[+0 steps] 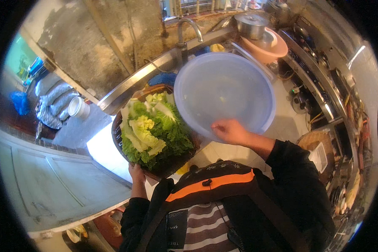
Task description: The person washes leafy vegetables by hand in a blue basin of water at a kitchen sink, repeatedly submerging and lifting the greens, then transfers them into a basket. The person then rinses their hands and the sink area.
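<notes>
My left hand (pixel 137 173) grips the near left rim of a dark woven basket (pixel 193 148). Heaped in that basket are leafy greens (pixel 151 126): pale yellow-green cabbage-like leaves above darker frilly ones. To its right, a large round light-blue plastic basin (pixel 182 105) stands at the sink, and the basket's right side meets its left edge in the picture. Over the basin's near rim is my right hand (pixel 231 132), blurred, with fingers curled in and nothing visible in them. A small yellowish scrap (pixel 222 99) shows inside the basin; whether water covers it is unclear.
A curved metal tap (pixel 189 28) rises behind the basin. Right of it, a lidded metal pot (pixel 250 25) stands by a peach plastic basin (pixel 271 52). Metal shelving (pixel 321 88) runs along the right. A pale blue door panel (pixel 66 182) and white bucket (pixel 78 107) are at left.
</notes>
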`<state>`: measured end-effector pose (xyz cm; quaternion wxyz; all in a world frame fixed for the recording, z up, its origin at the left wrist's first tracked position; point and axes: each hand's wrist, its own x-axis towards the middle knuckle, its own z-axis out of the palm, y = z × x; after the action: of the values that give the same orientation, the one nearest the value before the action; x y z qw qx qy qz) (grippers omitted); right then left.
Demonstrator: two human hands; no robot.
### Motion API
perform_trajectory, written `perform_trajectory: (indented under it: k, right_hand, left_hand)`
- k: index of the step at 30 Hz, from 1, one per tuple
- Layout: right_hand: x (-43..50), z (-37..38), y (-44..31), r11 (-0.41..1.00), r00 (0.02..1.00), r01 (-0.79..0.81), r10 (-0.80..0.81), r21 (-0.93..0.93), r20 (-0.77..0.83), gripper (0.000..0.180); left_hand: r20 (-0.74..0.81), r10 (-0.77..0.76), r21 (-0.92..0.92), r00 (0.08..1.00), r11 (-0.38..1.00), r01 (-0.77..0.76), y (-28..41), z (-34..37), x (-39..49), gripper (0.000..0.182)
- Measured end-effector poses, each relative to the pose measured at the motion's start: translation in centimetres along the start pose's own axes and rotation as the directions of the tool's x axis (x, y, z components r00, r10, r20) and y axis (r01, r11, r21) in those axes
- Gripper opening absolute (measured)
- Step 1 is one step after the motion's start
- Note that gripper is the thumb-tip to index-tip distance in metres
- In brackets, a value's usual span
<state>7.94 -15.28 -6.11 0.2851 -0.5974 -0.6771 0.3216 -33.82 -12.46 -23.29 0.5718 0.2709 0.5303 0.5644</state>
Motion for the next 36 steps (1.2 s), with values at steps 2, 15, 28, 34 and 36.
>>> perform_trajectory:
  k: [2,15,28,34,36]
  right_hand:
    - [-0.9,0.3,-0.1,1.0,0.999,0.025,-0.026,-0.015,-0.021,0.017]
    - [-2.1,1.3,0.5,0.979,0.971,0.18,-0.192,-0.095,-0.141,0.015]
    - [-2.0,2.0,1.1,0.951,0.951,0.251,-0.276,-0.179,-0.137,0.011]
    - [-2.0,2.0,0.9,0.944,0.936,0.277,-0.307,-0.178,-0.171,0.011]
    - [-2.1,2.0,0.9,0.942,0.935,0.274,-0.308,-0.195,-0.174,0.01]
  left_hand:
    - [0.013,0.0,0.01,1.0,1.0,0.0,0.2,0.0,-0.1,0.034]
    - [0.066,-0.059,0.022,0.996,0.998,0.058,0.7,0.0,-0.3,0.039]
    - [0.114,-0.047,-0.019,0.992,0.999,0.05,0.3,-0.3,-0.1,0.042]
    - [0.118,-0.044,-0.024,0.992,0.999,0.047,0.4,0.0,-0.1,0.04]
    - [0.118,-0.042,-0.018,0.992,0.999,0.045,0.4,0.0,-0.2,0.04]
